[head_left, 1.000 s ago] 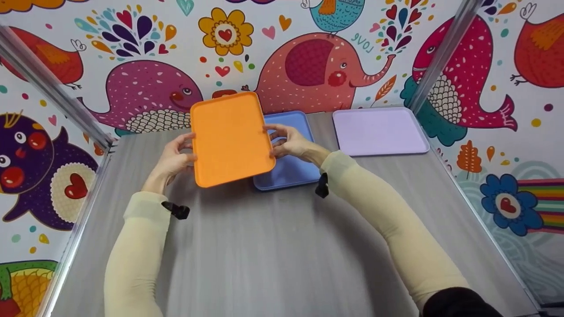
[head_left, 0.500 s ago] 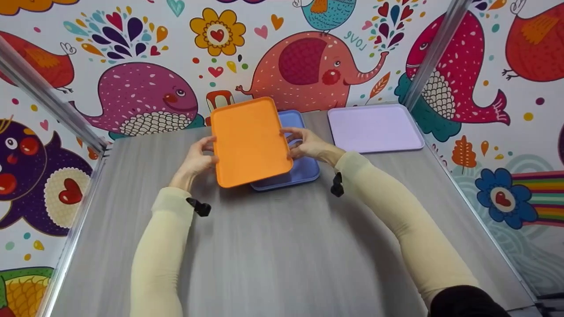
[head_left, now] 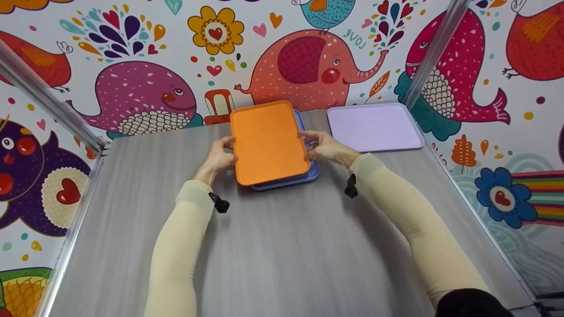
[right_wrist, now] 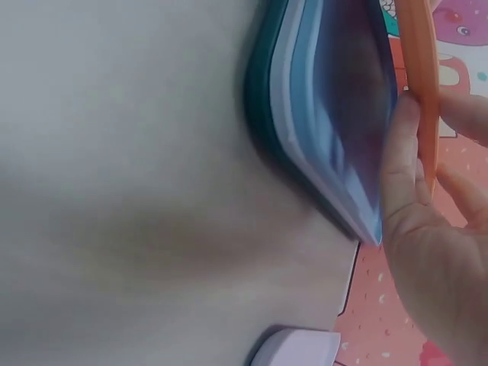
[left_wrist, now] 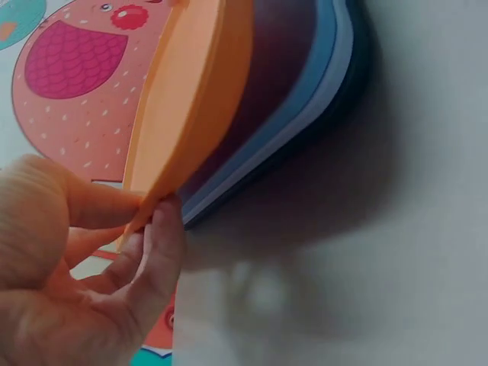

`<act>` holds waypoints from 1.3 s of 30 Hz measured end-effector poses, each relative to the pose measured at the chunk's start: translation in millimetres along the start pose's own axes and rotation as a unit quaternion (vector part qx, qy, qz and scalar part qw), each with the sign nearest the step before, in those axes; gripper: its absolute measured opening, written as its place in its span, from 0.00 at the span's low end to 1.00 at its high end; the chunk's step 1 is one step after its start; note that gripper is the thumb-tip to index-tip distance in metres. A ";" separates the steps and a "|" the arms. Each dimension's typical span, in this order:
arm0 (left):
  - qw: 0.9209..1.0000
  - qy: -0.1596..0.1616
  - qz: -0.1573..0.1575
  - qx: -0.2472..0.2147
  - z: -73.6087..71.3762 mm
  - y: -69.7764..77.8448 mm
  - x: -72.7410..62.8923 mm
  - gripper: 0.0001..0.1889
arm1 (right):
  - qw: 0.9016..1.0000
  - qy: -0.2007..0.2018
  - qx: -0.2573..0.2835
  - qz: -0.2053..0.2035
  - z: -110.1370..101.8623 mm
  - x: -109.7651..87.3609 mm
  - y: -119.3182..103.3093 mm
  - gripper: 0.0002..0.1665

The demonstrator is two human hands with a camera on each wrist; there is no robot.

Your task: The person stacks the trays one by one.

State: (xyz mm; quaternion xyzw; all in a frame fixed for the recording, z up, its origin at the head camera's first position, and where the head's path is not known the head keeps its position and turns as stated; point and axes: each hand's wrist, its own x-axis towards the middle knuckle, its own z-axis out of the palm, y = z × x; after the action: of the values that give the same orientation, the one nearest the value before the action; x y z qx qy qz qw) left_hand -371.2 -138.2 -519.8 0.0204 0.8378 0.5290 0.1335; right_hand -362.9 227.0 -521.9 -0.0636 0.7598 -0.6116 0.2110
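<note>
An orange tray (head_left: 269,143) is held between both hands, above a blue tray (head_left: 313,172) that it mostly covers in the head view. My left hand (head_left: 219,155) pinches its left edge, and in the left wrist view the thumb and fingertips of the left hand (left_wrist: 99,252) close on the rim. My right hand (head_left: 327,147) grips the opposite edge; the right wrist view has the right hand (right_wrist: 435,206) with the rim between thumb and fingers. Both wrist views show a gap between the orange tray and the blue tray (right_wrist: 305,91), which tops a stack with other trays under it.
A lilac tray (head_left: 374,127) lies at the back right of the grey table (head_left: 282,246). Cartoon-printed panels (head_left: 145,97) stand along the back and sides, with metal posts (head_left: 434,57) at the corners.
Both hands have carried the orange tray to the right and slightly lower, from beside the blue tray to over it. The lilac tray has stayed in place.
</note>
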 end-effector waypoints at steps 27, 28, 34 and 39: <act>0.958 0.070 0.004 0.280 47.8 15.2 13.8 0.29 | 0.988 0.034 -0.147 0.014 -8.6 -1.5 21.6 0.45; 0.957 0.072 0.004 0.281 47.7 15.3 14.4 0.28 | 0.989 0.035 -0.146 0.012 -8.7 -1.2 21.7 0.45; 0.963 0.072 0.007 0.260 49.0 4.6 25.2 0.28 | 0.987 0.038 -0.153 0.015 -12.7 -5.9 23.1 0.42; 0.963 0.078 0.004 0.260 52.3 30.6 10.9 0.32 | 0.986 0.046 -0.162 0.007 -19.5 -13.7 21.5 0.38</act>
State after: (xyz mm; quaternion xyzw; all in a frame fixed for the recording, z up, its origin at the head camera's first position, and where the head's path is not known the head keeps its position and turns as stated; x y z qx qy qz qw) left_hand -372.1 -76.8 -515.9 0.0167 0.9541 0.2937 0.0555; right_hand -354.9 254.6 -535.9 -0.0636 0.8580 -0.4815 0.1674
